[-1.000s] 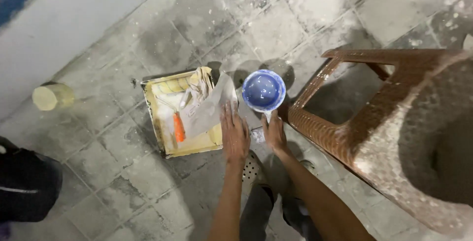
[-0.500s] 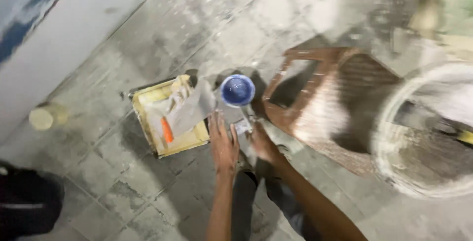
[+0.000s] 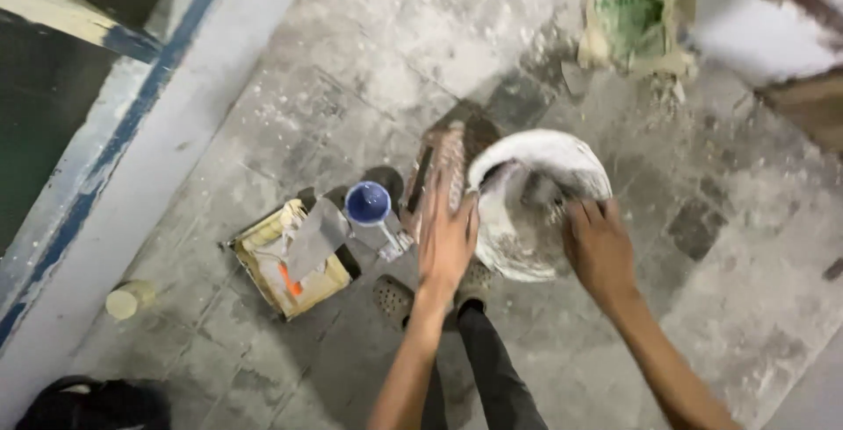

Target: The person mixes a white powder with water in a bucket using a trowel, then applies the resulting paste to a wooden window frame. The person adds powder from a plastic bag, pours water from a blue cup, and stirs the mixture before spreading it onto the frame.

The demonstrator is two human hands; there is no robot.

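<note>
The left hand (image 3: 446, 238) is spread flat, fingers apart, over the left edge of a big white bucket (image 3: 562, 156). It is blurry, so I cannot tell if it touches the rim. The right hand (image 3: 600, 250) is on the bucket's right side, fingers curled over the rim as if holding it. The bucket stands on the grey floor (image 3: 369, 70), right in front of the person, and is messy with white paint inside.

Just left of the bucket is a brown stool (image 3: 443, 162). Next to that stands a small blue cup (image 3: 367, 202). Further left is a yellow tray (image 3: 290, 259) with a flat tool (image 3: 314, 237) lying across it. A small roll (image 3: 129, 299) sits near the wall. A bag (image 3: 639, 21) lies far behind the bucket.
</note>
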